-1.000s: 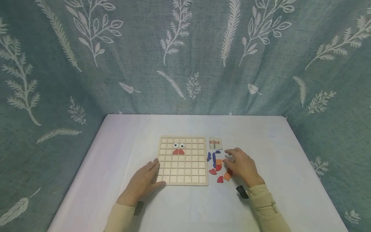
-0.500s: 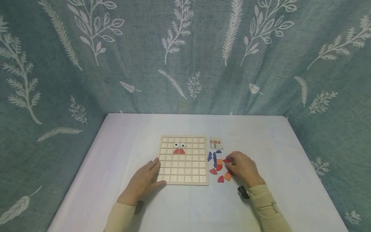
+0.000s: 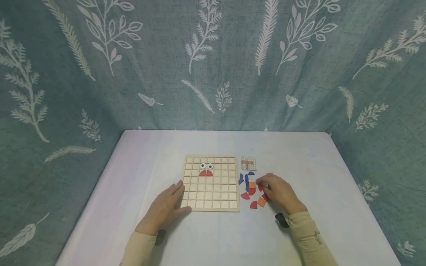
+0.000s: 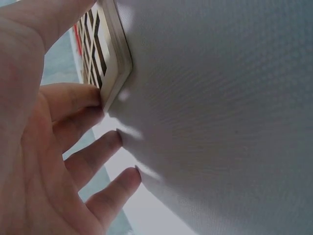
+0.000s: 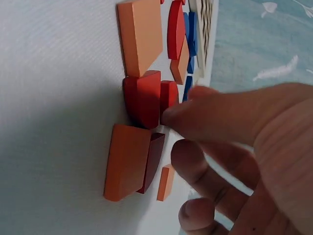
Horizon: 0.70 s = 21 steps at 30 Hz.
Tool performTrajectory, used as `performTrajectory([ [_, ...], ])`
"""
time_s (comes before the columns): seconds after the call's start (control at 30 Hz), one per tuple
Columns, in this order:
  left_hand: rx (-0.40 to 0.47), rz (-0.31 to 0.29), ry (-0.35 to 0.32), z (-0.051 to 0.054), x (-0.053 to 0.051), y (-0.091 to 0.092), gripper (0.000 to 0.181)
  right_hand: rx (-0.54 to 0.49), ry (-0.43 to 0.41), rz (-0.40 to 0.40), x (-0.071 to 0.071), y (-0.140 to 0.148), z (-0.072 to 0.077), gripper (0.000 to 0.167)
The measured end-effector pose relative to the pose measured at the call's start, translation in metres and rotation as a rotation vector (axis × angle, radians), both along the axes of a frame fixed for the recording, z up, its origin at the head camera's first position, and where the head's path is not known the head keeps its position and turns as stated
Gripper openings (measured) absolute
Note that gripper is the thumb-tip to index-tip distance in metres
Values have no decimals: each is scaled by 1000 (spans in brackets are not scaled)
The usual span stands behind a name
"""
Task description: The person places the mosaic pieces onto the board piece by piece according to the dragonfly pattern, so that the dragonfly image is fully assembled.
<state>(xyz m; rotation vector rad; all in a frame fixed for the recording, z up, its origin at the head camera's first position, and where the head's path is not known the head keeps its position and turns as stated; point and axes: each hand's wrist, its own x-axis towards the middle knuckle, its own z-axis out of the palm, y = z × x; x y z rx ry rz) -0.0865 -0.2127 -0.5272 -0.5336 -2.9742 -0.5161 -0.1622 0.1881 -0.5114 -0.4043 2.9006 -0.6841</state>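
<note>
A wooden grid board (image 3: 209, 188) lies on the table, bearing two eye tiles (image 3: 210, 166) above two red quarter-circle pieces (image 3: 206, 173). At the board's near left corner rests my left hand (image 3: 163, 210), its fairly straight fingers along the left side and its thumb by the front edge. My right hand (image 3: 277, 190) is over the loose pieces right of the board. Its thumb and index finger pinch a red quarter-circle piece (image 5: 168, 93), partly covered by the thumb. Under and around that hand are more red pieces (image 5: 143, 100) and orange squares (image 5: 127, 161).
A small pattern card (image 3: 248, 163) lies beyond the loose pieces. Several blue pieces (image 3: 246, 178) are beside the board's right edge. An orange square (image 3: 252, 185) and a red piece (image 3: 253, 204) lie nearby. A patterned curtain (image 3: 213, 66) hangs behind the table.
My right hand has closed its thumb and index finger on a red quarter-circle piece and turned it slightly, shifting a little towards me. The left hand and board keep their place.
</note>
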Motion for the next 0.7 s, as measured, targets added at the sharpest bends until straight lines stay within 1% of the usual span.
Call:
performTrajectory([
  [0.1,-2,3,-23,0,-1,1,86,-1,-4,-30,2,1,0,35],
  [0.2,-5,8,-30,0,-2,1,86,5,-5,-61,4,1,1,39],
  [0.33,-7,12,-27,-1,-2,0,85,36,8,-72,6,-1,0,36],
  [0.5,6,8,-39,0,-2,0,84,53,43,-59,7,-2,-2,29],
  [0.63,10,6,-38,0,-2,0,84,56,43,-58,7,-2,-1,29],
  [0.7,6,7,-38,-1,-2,0,84,62,38,-64,7,-2,-1,29],
])
